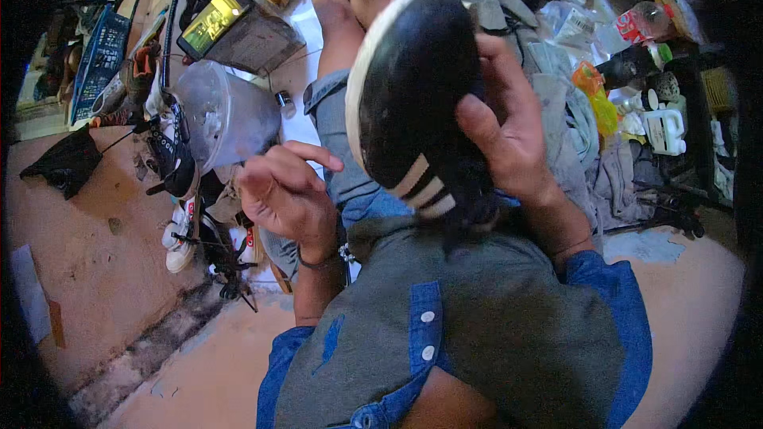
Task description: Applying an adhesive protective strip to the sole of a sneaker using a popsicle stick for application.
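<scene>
My right hand [517, 131] is wrapped round a black shoe [417, 87] with pale stripes on its side and a white sole edge. The shoe is raised above my lap, its toe end pointing away from me. To the left of it, and apart from it, is my left hand [288, 197]. Its fingers are curled in, with one finger reaching toward the shoe. Whatever those fingers may pinch is too small or hidden to make out. Blue-grey shorts [334, 123] cover my legs below the shoe.
A clear plastic tub [226, 115] stands left of my legs, with a grey box-shaped device [250, 40] beyond it. Several shoes, such as a white one [180, 242], lie at the left. Grey cloths [556, 103], a white jug [664, 131] and bottles crowd the right.
</scene>
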A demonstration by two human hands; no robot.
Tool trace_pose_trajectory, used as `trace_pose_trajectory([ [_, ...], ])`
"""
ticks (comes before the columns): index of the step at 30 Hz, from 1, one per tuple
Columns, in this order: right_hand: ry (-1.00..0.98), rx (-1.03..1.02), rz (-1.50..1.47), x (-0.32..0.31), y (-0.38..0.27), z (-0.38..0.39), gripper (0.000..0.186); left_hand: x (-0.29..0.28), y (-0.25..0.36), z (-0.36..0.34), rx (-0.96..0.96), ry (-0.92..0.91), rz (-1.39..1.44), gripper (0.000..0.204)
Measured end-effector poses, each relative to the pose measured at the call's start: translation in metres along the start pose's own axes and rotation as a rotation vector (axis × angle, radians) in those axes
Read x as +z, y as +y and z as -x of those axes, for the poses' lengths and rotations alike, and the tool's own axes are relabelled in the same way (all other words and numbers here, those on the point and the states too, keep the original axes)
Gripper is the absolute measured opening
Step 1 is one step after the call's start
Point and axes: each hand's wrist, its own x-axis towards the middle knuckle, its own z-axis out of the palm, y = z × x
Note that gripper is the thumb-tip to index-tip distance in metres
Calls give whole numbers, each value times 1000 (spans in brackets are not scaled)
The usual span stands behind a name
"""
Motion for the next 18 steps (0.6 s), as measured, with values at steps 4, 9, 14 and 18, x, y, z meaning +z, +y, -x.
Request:
trace_pose_trajectory([
  [4, -86, 376, -274, 5, -5, 3, 29, 34, 15, -20, -113, 74, -67, 36],
  [9, -104, 503, -394, 7, 3, 7, 28, 34, 11, -21, -225, -223, 149, 72],
  [14, -83, 564, -418, 8, 8, 9, 27, 47, 16, -26, -359, -266, 177, 80],
  [18, -73, 473, -324, 13, 12, 13, 28, 53, 26, -34, -387, -257, 155, 61],
])
